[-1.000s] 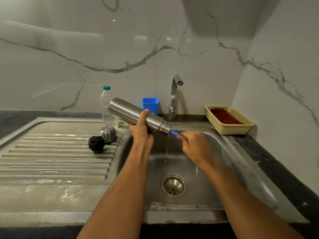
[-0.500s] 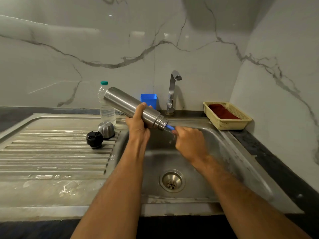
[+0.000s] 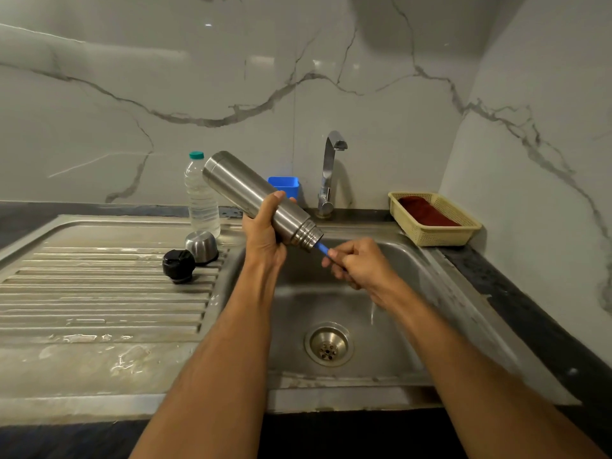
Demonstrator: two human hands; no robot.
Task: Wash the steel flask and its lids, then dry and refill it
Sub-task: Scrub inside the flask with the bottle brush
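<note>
My left hand [image 3: 265, 233] grips the steel flask [image 3: 245, 190] around its lower body, tilted with the open threaded mouth pointing down-right over the sink basin [image 3: 414, 293]. My right hand [image 3: 361, 263] holds a blue brush handle [image 3: 322, 249] whose far end goes into the flask's mouth; the brush head is hidden inside. A little water drips below my right hand. The steel cup lid [image 3: 201, 246] and the black stopper lid [image 3: 178, 265] sit on the ribbed drainboard [image 3: 99, 293] left of the basin.
A clear water bottle [image 3: 201, 197] with a teal cap stands behind the lids. A blue container [image 3: 285, 185] and the tap [image 3: 329, 170] are at the back. A cream basket [image 3: 440, 233] with a red cloth sits right. The drain [image 3: 328, 344] is below my hands.
The right hand has drawn slightly back from the flask's mouth, showing more of the blue handle. The flask stays tilted in my left hand; the camera has shifted a little.
</note>
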